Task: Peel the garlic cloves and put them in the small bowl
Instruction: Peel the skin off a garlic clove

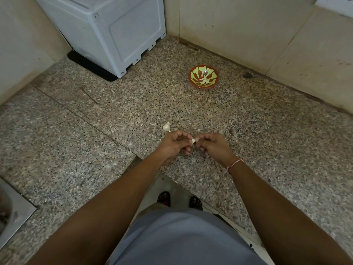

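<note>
A small white garlic clove (193, 140) is pinched between the fingertips of my left hand (174, 143) and my right hand (211, 143), held just above the speckled granite counter (114, 111). The rest of the garlic bulb (166, 127) lies on the counter just beyond my left hand. The small bowl (203, 76), red-brown with a green pattern, stands farther back and slightly right, with a few pale peeled cloves inside.
A white appliance (107, 31) stands at the back left on a black mat. Tiled walls (248, 25) close the counter's back and right. A steel sink edge (13, 207) shows at the lower left. The counter's front edge runs below my wrists.
</note>
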